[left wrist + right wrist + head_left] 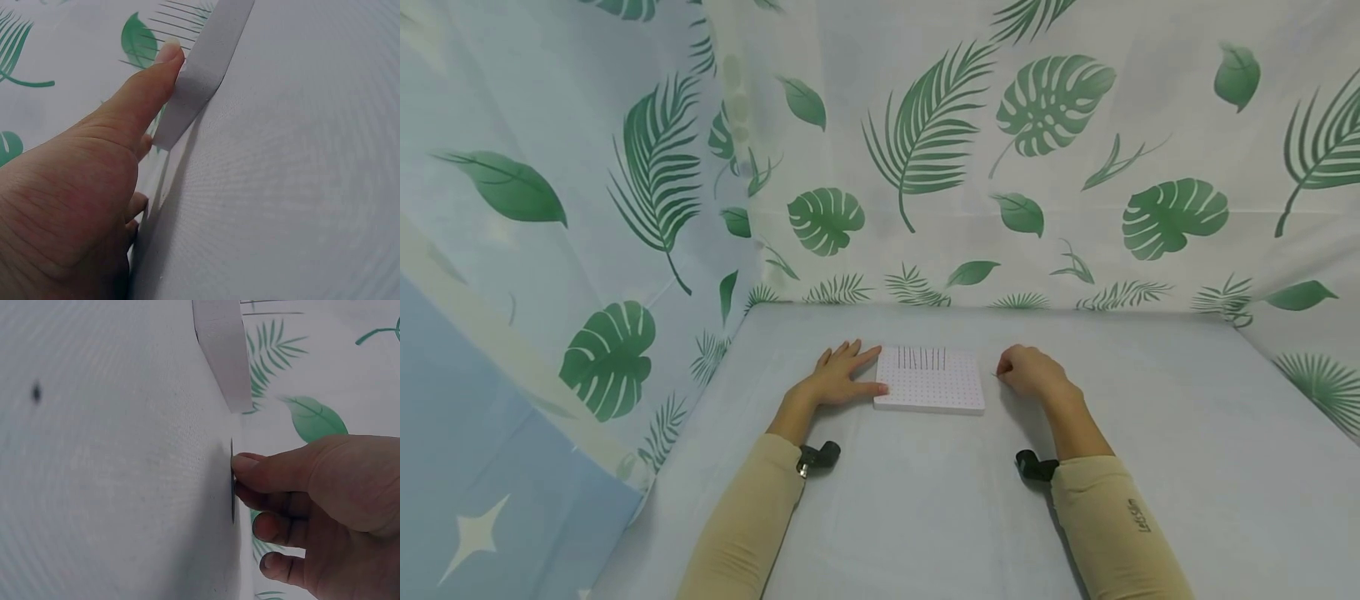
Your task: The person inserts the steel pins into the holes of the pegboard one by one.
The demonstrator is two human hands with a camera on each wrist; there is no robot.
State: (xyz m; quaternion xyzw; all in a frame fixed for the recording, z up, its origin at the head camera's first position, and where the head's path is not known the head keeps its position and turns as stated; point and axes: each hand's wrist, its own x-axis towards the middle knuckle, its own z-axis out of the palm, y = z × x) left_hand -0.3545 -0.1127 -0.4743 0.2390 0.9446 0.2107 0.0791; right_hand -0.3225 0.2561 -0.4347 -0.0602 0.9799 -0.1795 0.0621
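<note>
A white pegboard [928, 392] dotted with small holes lies on the table, and several thin dark pins [922, 358] stand upright in a row near its far edge. Spread along the board's left side, my left hand [838, 379] rests with straight fingers, the thumb [169, 59] on the near left corner and a fingertip at the far left one. To the right of the board, my right hand [1033, 371] pinches a thin dark pin [232, 509] between thumb and forefinger, low by the table surface. Its other fingers are loosely curled.
A pale cloth covers the table [910, 508]. Behind it hangs a white curtain [940, 267] with green leaves, and another leaf-print curtain [587, 275] closes the left side. Dark wrist cameras [1036, 467] sit at both sleeves.
</note>
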